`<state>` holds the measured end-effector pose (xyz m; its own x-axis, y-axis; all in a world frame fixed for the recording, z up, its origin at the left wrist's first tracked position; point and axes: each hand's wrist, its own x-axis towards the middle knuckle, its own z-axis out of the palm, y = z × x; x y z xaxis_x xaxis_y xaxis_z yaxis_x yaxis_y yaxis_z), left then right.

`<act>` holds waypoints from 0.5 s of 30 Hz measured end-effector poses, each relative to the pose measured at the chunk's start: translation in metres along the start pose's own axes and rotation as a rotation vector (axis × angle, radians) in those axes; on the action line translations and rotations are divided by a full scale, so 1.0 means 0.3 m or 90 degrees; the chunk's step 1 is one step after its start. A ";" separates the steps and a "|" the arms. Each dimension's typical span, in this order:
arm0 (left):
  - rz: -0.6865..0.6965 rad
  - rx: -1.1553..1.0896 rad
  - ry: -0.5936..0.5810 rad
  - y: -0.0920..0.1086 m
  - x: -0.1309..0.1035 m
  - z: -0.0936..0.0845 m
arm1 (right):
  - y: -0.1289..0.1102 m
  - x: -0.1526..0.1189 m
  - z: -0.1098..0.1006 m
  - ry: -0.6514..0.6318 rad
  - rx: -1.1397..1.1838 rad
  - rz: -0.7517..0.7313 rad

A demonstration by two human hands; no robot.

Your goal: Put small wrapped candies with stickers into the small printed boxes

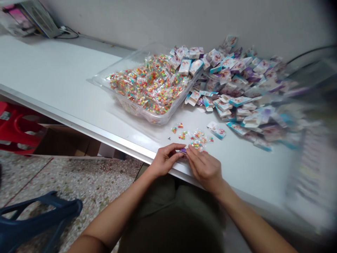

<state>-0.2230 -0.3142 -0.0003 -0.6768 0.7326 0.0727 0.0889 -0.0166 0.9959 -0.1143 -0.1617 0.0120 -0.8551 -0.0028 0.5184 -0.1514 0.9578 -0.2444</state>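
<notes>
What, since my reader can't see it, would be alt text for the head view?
Left hand and right hand hold a small purple item at a white table. Beyond lie colourful packets, a clear tub of more, and heaped small boxes.

Left hand (167,159) and right hand (206,168) nearly meet below the frame's centre.
Bare left forearm (121,211) and right forearm (246,212) slant up from the bottom edge, fingers (194,159) bent inward.

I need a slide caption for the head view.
Left hand and right hand hold a purple item near a clear tray of colourful packets.
</notes>
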 end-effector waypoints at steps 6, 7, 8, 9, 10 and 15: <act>0.106 0.111 0.010 -0.034 -0.013 -0.002 | -0.001 -0.038 0.034 -0.009 0.034 0.023; 0.118 0.126 0.014 -0.042 -0.015 -0.002 | -0.002 -0.037 0.033 -0.003 0.061 0.033; 0.127 0.139 0.016 -0.049 -0.017 -0.003 | -0.005 -0.036 0.031 0.007 0.090 0.046; 0.134 0.152 0.016 -0.055 -0.020 -0.004 | -0.008 -0.035 0.031 0.019 0.115 0.059; 0.143 0.165 0.012 -0.061 -0.022 -0.005 | -0.012 -0.036 0.031 0.034 0.132 0.068; 0.205 0.239 0.016 -0.061 -0.034 -0.009 | -0.038 -0.052 0.053 0.084 0.149 0.072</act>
<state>-0.2197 -0.3234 -0.0192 -0.5888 0.7134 0.3799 0.5503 0.0096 0.8349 -0.1070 -0.1770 -0.0062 -0.8032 0.1520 0.5759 -0.1828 0.8573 -0.4813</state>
